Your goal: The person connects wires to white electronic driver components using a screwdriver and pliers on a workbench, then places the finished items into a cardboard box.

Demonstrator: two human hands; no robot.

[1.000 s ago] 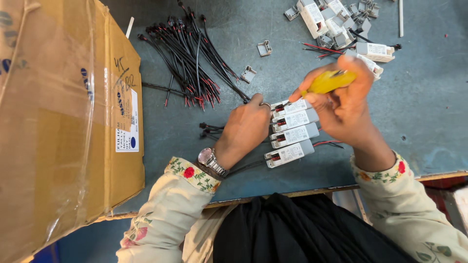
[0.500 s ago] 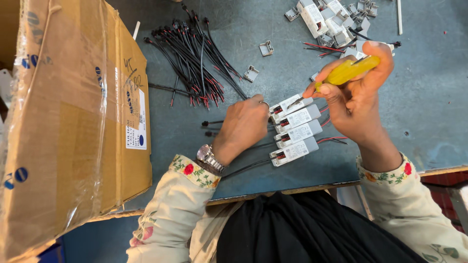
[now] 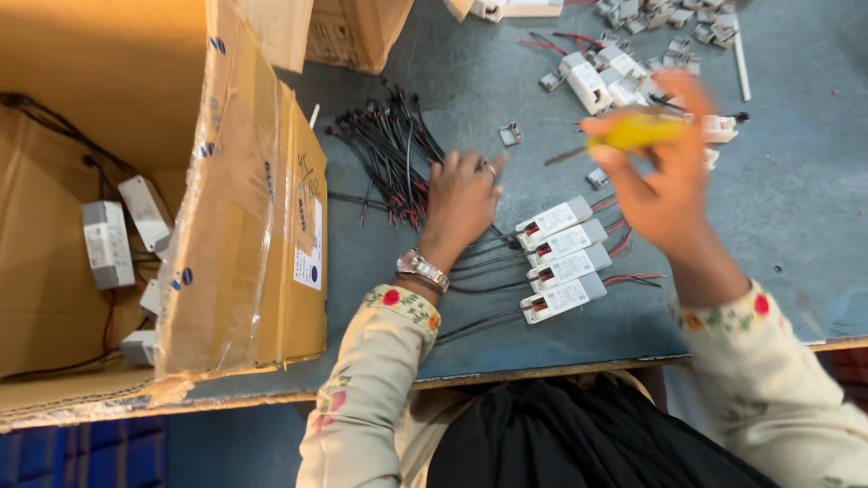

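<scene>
My right hand (image 3: 655,185) grips a yellow-handled screwdriver (image 3: 633,133), its shaft pointing left, raised above the table. My left hand (image 3: 463,201) lies flat with fingers spread on the blue-grey table (image 3: 796,226), touching the bundle of black wires with red tips (image 3: 389,154). Between the hands lie several white rectangular driver modules (image 3: 562,258) in a row, red and black leads at their ends.
A large open cardboard box (image 3: 244,235) on the left holds more white modules (image 3: 107,242) and cables. A pile of white modules and small metal clips (image 3: 624,63) lies at the far right. A loose clip (image 3: 511,135) sits mid-table. The table edge runs below my arms.
My left hand left the row of modules and moved up-left onto the wire bundle. My right hand lifted the screwdriver away from the modules. The view shifted, showing the box's inside.
</scene>
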